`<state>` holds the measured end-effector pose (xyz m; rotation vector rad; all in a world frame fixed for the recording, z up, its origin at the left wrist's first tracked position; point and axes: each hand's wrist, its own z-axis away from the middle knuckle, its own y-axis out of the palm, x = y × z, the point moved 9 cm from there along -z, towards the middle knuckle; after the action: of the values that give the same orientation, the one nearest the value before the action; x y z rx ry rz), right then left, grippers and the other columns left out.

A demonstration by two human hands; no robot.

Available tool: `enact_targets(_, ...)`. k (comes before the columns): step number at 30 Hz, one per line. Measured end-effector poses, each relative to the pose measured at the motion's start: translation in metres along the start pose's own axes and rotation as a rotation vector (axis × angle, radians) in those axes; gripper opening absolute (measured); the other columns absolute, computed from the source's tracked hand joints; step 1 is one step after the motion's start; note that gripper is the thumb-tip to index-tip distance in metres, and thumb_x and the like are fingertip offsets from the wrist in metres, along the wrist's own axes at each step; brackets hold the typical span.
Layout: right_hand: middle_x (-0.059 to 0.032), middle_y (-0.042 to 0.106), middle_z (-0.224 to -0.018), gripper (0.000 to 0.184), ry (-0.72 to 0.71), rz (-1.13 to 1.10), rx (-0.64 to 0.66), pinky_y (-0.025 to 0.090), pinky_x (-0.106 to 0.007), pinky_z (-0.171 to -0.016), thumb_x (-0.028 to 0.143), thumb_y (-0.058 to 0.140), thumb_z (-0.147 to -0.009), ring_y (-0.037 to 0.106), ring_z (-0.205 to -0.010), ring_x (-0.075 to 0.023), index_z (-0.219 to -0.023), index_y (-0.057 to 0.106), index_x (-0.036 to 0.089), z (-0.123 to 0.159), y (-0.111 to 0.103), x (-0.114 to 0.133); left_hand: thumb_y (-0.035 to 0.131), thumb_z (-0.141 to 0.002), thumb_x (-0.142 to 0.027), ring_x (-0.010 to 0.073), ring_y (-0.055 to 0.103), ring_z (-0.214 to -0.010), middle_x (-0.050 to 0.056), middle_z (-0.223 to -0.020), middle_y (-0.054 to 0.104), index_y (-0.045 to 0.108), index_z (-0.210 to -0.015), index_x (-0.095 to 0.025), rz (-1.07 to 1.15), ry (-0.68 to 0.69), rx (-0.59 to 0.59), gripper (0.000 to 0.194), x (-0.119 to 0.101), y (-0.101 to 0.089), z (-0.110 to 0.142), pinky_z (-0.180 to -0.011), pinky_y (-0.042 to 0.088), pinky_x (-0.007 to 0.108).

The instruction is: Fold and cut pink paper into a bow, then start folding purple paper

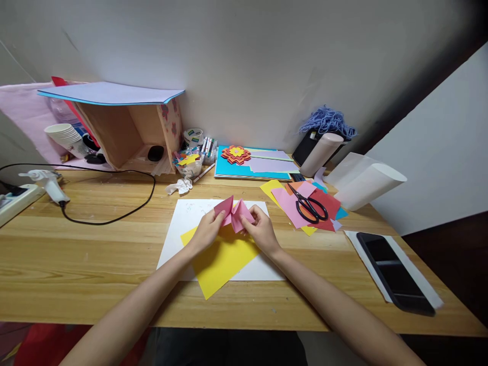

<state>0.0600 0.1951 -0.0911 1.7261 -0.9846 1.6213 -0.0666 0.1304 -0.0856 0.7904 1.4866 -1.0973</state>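
Observation:
A folded piece of pink paper (241, 209) is held up between my two hands, its creases standing in peaks. My left hand (206, 231) pinches its left flap between thumb and fingers. On the other side my right hand (263, 231) grips the right flap the same way. Below the hands a yellow sheet of paper (223, 262) lies at an angle. It rests on a white sheet (172, 244), which is partly covered by my forearms, and one yellow corner reaches past the white sheet's front edge.
Black-handled scissors (311, 207) lie on coloured paper scraps at right, with a phone (394, 272) nearer the table's right edge. A glue gun (51, 187) and its black cord occupy the left. Behind are a layered paper flower (236, 154), a scrap cup (188, 162) and an open box (125, 134).

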Motion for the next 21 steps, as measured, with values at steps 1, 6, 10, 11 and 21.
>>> enact_targets(1,0.0043,0.054,-0.061,0.023,0.006,-0.019,0.006,0.044,-0.023,-0.044,0.037,0.058,-0.076,0.056,-0.047,-0.0127,-0.071,0.042,0.021,-0.001,0.0,-0.001,0.045,-0.08,-0.042,0.0202,0.057,-0.077,0.006,-0.079,0.065,0.061,-0.078,-0.013,0.032,-0.054,-0.014,0.034,0.006,-0.003,-0.002,-0.07,0.042,0.029)
enact_targets(6,0.0049,0.055,-0.053,0.024,0.044,-0.093,-0.029,0.043,-0.021,-0.041,0.041,0.058,-0.077,0.055,-0.043,-0.0115,-0.076,0.046,0.02,-0.009,-0.008,-0.01,0.054,-0.072,-0.046,0.0149,0.053,-0.055,0.001,-0.059,0.06,0.056,-0.067,-0.014,0.289,-0.241,-0.112,0.032,0.032,-0.016,-0.009,-0.051,0.037,0.023)
enact_targets(10,0.0042,0.056,-0.051,0.027,0.086,-0.139,-0.068,0.04,-0.019,-0.038,0.043,0.06,-0.075,0.053,-0.041,-0.0107,-0.076,0.049,0.018,-0.016,-0.014,-0.021,0.058,-0.07,-0.031,0.0149,0.057,-0.062,0.002,-0.067,0.064,0.06,-0.074,-0.013,0.581,-0.276,-0.165,0.019,0.039,-0.018,-0.013,-0.056,0.043,0.022)
enact_targets(11,0.0039,0.056,-0.051,0.027,0.095,-0.151,-0.07,0.04,-0.019,-0.038,0.043,0.06,-0.074,0.053,-0.041,-0.0105,-0.076,0.05,0.018,-0.017,-0.015,-0.022,0.058,-0.071,-0.028,0.0151,0.059,-0.066,0.003,-0.071,0.065,0.061,-0.076,-0.013,0.66,-0.275,-0.173,0.016,0.038,-0.017,-0.013,-0.06,0.045,0.022)
enact_targets(21,0.0035,0.054,-0.053,0.028,0.157,-0.28,-0.059,0.037,-0.019,-0.04,0.043,0.064,-0.07,0.05,-0.042,-0.0085,-0.072,0.054,0.017,-0.018,-0.017,-0.024,0.046,-0.077,-0.005,0.0147,0.064,-0.073,0.008,-0.081,0.067,0.059,-0.087,-0.01,1.002,-0.381,-0.229,0.017,0.031,-0.009,-0.008,-0.072,0.052,0.024)
